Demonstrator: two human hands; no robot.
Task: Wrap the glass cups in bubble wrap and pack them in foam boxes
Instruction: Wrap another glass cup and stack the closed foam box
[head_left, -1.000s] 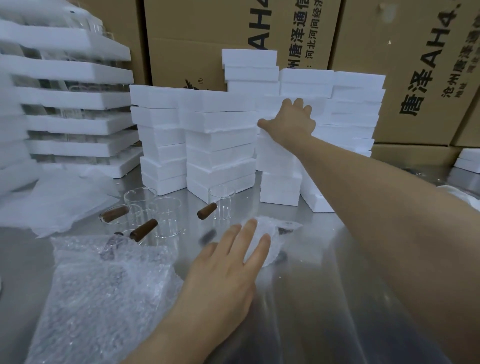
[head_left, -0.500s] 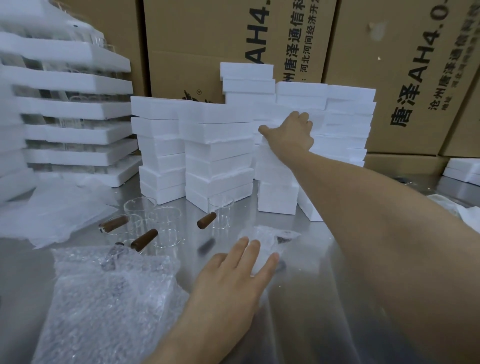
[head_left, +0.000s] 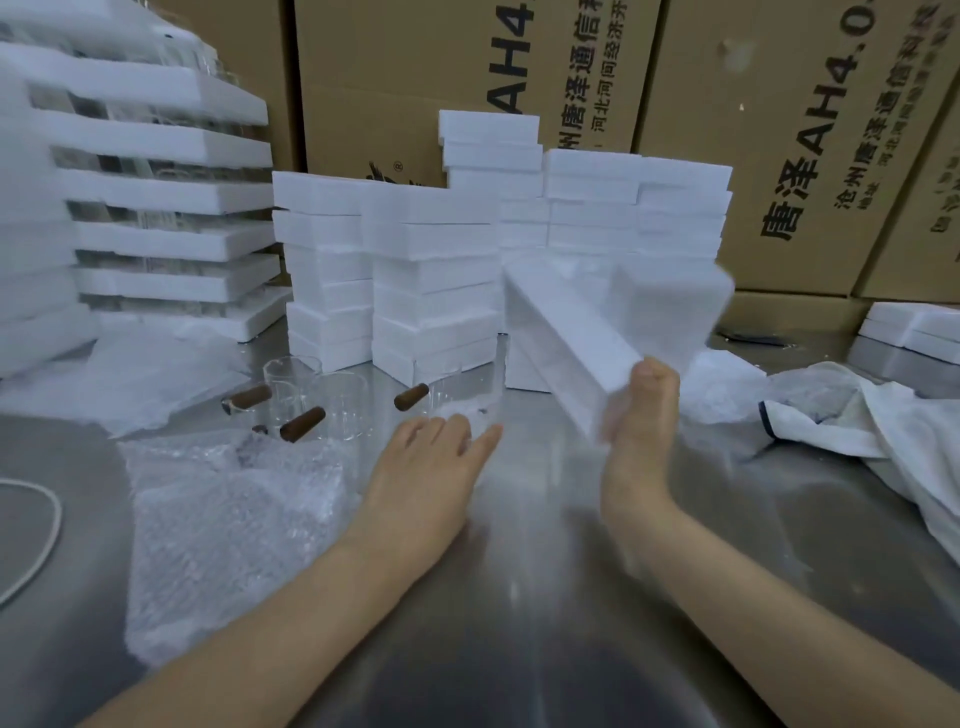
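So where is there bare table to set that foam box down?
Bare steel table lies between the left hand and the right hand gripping the foam box, and between the right forearm and white cloth. Crowded: bubble wrap on the left, glass cups and foam stacks behind.

Light's soft, even and cool-white, seems to fall from overhead, and shadows are faint. The steel table (head_left: 545, 597) throws back big milky glare streaks, with a dark reflection at the bottom edge. White foam stacks (head_left: 431, 270) are almost blown out, so their edges melt together. Motion blur smears the foam box (head_left: 566, 332) and the right hand (head_left: 641, 415) gripping it; the left hand (head_left: 421, 483) is sharper. Wide-angle lens bends the cartons (head_left: 810, 130), and the trays (head_left: 166, 192) on the left look mushy.
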